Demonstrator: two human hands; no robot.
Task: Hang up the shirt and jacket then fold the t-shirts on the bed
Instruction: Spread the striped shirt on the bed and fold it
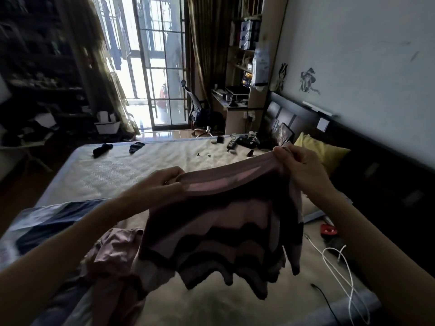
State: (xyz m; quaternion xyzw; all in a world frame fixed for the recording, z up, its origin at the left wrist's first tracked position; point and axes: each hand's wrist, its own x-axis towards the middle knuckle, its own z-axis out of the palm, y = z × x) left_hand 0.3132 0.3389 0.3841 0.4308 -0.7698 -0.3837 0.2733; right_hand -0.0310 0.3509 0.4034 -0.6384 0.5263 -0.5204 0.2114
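I hold a pink t-shirt (226,222) up in the air over the bed (131,170). It hangs in folds from its top edge. My left hand (162,184) grips that edge at the left end, and my right hand (303,165) grips it at the right end, slightly higher. Below and to the left, a second pinkish garment (113,252) lies crumpled on the bed near me. A blue and white patterned cloth (47,222) lies at the bed's left side.
Two dark small garments (117,148) lie near the bed's far edge. Chargers and small gadgets (242,142) sit at the far right corner beside a yellow pillow (322,149). White cables (339,262) and a red item (328,230) lie at my right. Beyond are a balcony door, chair and desk.
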